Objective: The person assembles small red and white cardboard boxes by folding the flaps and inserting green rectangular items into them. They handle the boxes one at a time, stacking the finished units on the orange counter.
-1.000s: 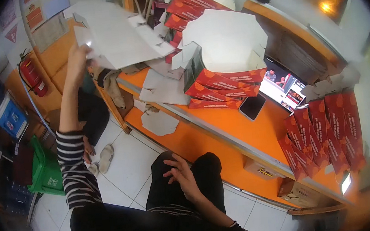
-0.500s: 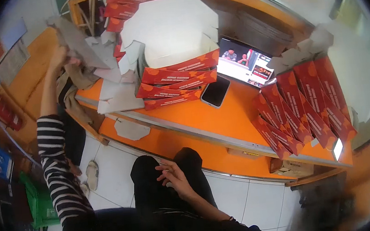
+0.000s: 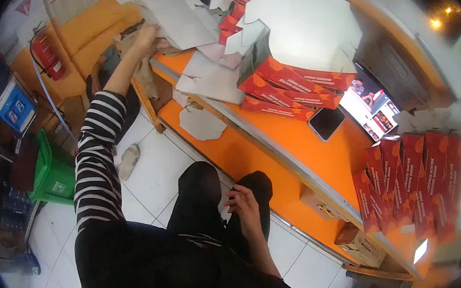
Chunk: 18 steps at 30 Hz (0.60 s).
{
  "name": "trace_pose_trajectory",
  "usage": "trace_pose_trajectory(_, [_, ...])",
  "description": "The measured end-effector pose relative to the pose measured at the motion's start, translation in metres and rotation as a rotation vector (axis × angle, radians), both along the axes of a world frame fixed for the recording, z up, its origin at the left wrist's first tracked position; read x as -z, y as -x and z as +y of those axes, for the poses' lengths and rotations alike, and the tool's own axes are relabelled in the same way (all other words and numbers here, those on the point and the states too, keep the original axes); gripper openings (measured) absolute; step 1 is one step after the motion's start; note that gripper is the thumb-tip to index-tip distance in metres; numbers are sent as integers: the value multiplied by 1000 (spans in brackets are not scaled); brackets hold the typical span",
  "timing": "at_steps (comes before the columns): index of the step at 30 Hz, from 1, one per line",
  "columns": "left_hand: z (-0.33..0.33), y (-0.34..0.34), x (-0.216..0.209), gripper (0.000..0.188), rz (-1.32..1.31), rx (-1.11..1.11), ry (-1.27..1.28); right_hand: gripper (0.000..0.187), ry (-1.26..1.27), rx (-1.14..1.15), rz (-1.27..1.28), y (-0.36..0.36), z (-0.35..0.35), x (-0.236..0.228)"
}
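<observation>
My left hand (image 3: 147, 37) reaches out to the far left, fingers closed at the edge of a flat greyish-white cardboard sheet (image 3: 180, 15). Other loose cardboard pieces (image 3: 211, 80) lie beneath and beside it on the orange table (image 3: 274, 131). Just right of these stands a stack of red printed folded boxes (image 3: 291, 84), topped by a large white cardboard blank (image 3: 299, 21). Over my lap rests my right hand (image 3: 244, 207), its fingers apart and slightly curled, with nothing in it.
A dark phone (image 3: 326, 123) and a lit screen (image 3: 371, 104) are right of the stack. More red boxes (image 3: 414, 181) stand at the table's right end. A cut cardboard piece (image 3: 202, 122) lies on the lower shelf. On the left are a green bin (image 3: 53, 171) and a fire extinguisher (image 3: 48, 55).
The view has turned left, shifting the table rightward in the picture. My left hand's sheet, tilted up before, now lies flatter over the loose cardboard. My right hand stays over my lap.
</observation>
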<state>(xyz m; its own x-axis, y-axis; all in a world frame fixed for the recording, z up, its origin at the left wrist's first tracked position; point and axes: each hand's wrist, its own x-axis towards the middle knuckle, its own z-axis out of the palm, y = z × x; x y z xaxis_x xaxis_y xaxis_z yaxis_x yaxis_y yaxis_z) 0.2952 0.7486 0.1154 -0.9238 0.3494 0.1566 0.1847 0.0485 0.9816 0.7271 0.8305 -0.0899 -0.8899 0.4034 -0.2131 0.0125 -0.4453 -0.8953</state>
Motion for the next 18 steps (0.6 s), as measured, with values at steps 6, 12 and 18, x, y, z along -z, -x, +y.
trace_pose_trajectory(6, [0,19,9,63,-188,157,89,31,-49,-156,27,9,-10,-10])
trace_pose_trajectory(12, [-14,1,22,88,-171,-37,-268,34,-385,-479,276,38,-35,-69])
trace_pose_trajectory(18, [-57,69,50,70,43,-558,-714,22,-769,-582,595,69,-136,-130])
